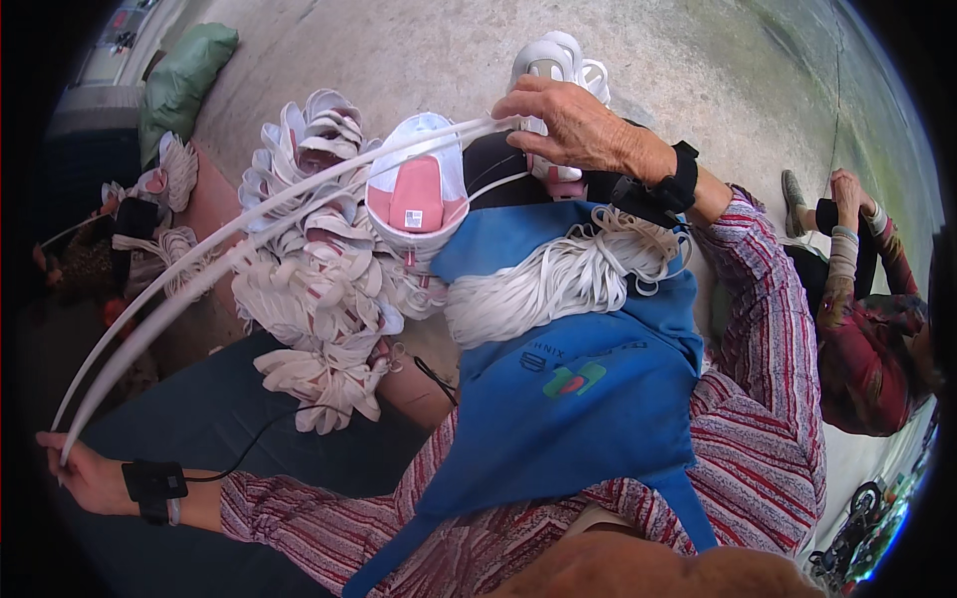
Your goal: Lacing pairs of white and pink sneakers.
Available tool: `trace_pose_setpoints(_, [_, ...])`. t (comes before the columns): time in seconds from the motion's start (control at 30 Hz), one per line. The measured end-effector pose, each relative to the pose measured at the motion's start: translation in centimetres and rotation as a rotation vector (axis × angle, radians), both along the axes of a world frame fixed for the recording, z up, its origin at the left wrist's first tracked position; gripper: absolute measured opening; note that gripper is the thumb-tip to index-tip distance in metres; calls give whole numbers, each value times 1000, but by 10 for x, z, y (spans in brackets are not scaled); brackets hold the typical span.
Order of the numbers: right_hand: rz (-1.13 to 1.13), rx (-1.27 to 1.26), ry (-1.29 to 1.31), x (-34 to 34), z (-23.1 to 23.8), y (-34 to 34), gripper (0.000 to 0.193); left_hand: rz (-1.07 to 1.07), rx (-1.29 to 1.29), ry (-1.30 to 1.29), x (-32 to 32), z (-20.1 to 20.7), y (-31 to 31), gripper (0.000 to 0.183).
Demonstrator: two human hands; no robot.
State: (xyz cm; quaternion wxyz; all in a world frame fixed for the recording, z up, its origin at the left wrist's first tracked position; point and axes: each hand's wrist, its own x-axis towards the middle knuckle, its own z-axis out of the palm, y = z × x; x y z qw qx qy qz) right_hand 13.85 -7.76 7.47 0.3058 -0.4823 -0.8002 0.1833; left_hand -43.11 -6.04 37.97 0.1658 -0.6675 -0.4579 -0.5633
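Far out at the left edge, my left hand [92, 478] is closed in a pinch on the ends of white shoelaces [189, 254]. The laces run taut in a long arc up to my right hand [573, 125], whose fingers are closed around them at the top centre. Just left of it sits a white shoe upper [414, 184] with a pink tongue and a small label. Beneath my right hand a second white and pink upper [560, 177] shows in part. A thick bundle of white laces [558, 284] lies across the blue apron [578, 399] on my lap.
Several white uppers are heaped [319, 259] to the left of my lap, with more uppers [164, 189] farther left. A green sack [184, 80] stands at the far left. White shoe parts [558, 60] rest beyond my right hand. Another person [867, 329] sits at the right.
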Motion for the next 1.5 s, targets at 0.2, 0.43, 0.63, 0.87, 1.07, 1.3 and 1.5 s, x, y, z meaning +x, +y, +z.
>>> trace_pose_setpoints(0.2, [-82, -2, -85, -5, -33, 5, 20, -446, -218, -446, -67, -6, 19, 29])
trace_pose_setpoints(0.43, [-95, -105, 37, 13, -16, -3, 13, -1087, -473, -988, -65, -24, 69, 15])
trace_pose_setpoints(0.63, [-45, -363, 331, 65, 59, -26, 25, -486, -314, -688, 18, -63, 70, 28])
trace_pose_setpoints(0.87, [-10, -454, 200, 82, 52, -44, 23, -5, -464, -203, 121, -102, 41, 29])
trace_pose_setpoints(1.07, [-289, -123, 201, 84, 21, -53, 17, -734, -957, -255, 339, -240, -5, 12])
trace_pose_setpoints(1.3, [-287, 90, 375, 6, 39, -52, 19, -877, -1059, -175, 420, -289, -15, 7])
trace_pose_setpoints(1.5, [-274, 7, 401, 4, 29, -44, 23, -1041, -808, -134, 428, -290, -17, 6])
